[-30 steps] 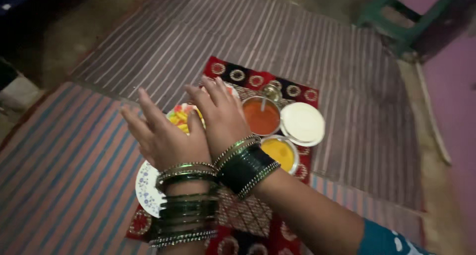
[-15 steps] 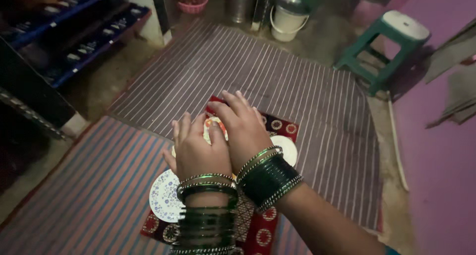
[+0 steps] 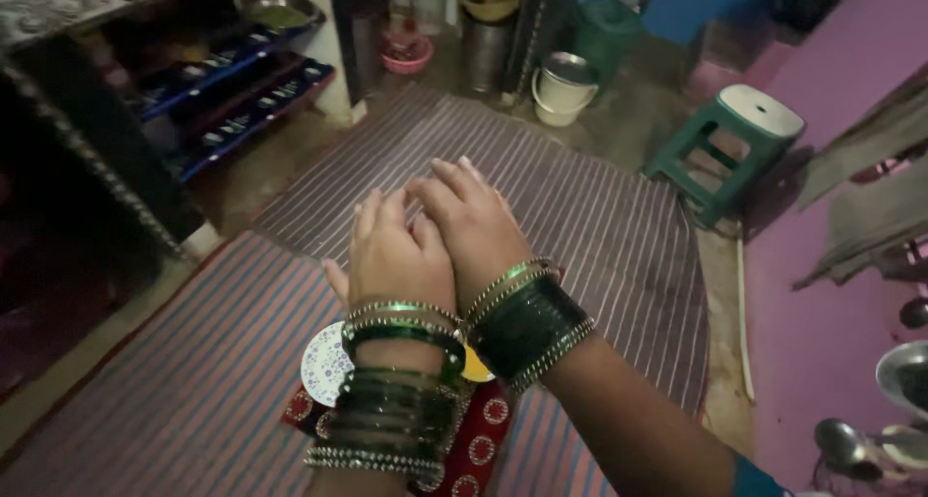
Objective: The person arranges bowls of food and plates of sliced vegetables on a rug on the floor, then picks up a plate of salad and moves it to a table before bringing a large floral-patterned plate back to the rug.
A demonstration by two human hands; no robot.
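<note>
My left hand [image 3: 396,250] and my right hand [image 3: 469,226] are raised side by side, backs up, fingers stretched forward and close together, holding nothing. Both wrists carry stacks of green bangles [image 3: 401,381]. Below the wrists lies a red patterned cloth [image 3: 483,439] on the striped mat. A white plate with blue flower print [image 3: 324,362] pokes out on the cloth beside my left wrist. A sliver of a yellow-filled bowl [image 3: 477,369] shows between the wrists. The rest of the cloth is hidden by my arms.
A striped mat [image 3: 599,236] covers the floor ahead. A green stool with white top [image 3: 739,139] stands at the right, a white bucket [image 3: 564,86] at the back, dark shelves [image 3: 222,72] at the left. Metal utensils [image 3: 870,439] lie at the lower right by the pink wall.
The view has tilted up and back, so the bowls and plates slid under my arms. My hands drew together and rose, left fingers closing from a spread.
</note>
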